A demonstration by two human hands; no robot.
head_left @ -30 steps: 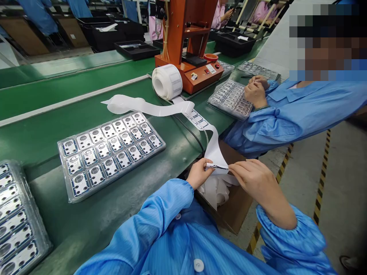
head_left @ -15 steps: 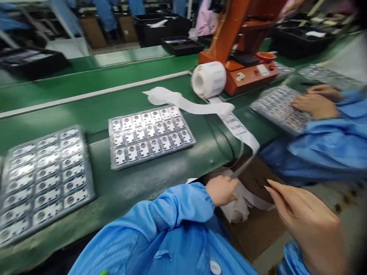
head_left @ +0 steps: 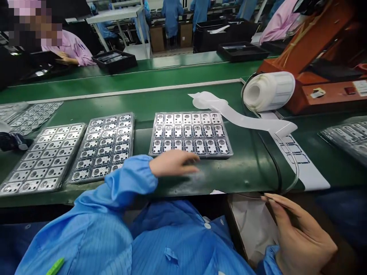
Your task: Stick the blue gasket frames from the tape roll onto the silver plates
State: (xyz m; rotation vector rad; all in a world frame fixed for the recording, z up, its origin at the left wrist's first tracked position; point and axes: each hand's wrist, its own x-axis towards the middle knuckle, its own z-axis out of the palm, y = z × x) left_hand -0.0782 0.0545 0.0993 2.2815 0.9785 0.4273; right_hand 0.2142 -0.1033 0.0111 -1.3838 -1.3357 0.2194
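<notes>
My left hand [head_left: 173,164] lies open on the green belt [head_left: 200,183], its fingers over the front edge of a plastic tray [head_left: 190,133] of small metal-and-blue plates. My right hand [head_left: 301,240] hangs below the belt edge, pinching a thin dark strip, which is too slim to identify. Beside it, white backing paper [head_left: 252,229] fills a cardboard box. A white label roll [head_left: 269,91] feeds a strip [head_left: 246,123] across the belt, and its printed section [head_left: 295,152] runs down to the front edge near my right hand.
Two similar trays [head_left: 103,147] lie left of my left hand, with another [head_left: 346,137] at far right. An orange machine [head_left: 323,86] stands behind the roll. A thin transparent tube [head_left: 292,172] curves over the belt edge. A co-worker in pink [head_left: 69,53] sits at far left.
The view has swung left. My left hand has let go of the white strip and moved onto the belt by the tray. My right hand has dropped lower, away from the strip.
</notes>
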